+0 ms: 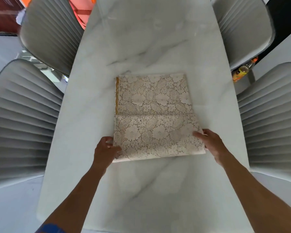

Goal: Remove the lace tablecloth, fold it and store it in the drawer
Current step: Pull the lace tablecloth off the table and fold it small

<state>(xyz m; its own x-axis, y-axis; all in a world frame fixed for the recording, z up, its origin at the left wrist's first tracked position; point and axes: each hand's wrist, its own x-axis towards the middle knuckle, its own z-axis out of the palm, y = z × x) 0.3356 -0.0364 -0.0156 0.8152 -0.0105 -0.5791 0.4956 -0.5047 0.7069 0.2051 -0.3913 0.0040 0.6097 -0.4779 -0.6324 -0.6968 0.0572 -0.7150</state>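
Observation:
The cream lace tablecloth (154,115) lies folded into a thick rectangle in the middle of the white marble table (141,44), with a crease running across it and a yellow strip along its far left edge. My left hand (104,150) grips the near left corner, fingers curled around the edge. At the near right corner, my right hand (210,145) holds the edge with the thumb on top of the lace. No drawer is in view.
Two grey ribbed chairs (23,118) stand along the table's left side and two more grey chairs (272,118) along the right. A bottle with a yellow label (242,71) shows between the right chairs. Pale floor surrounds the table.

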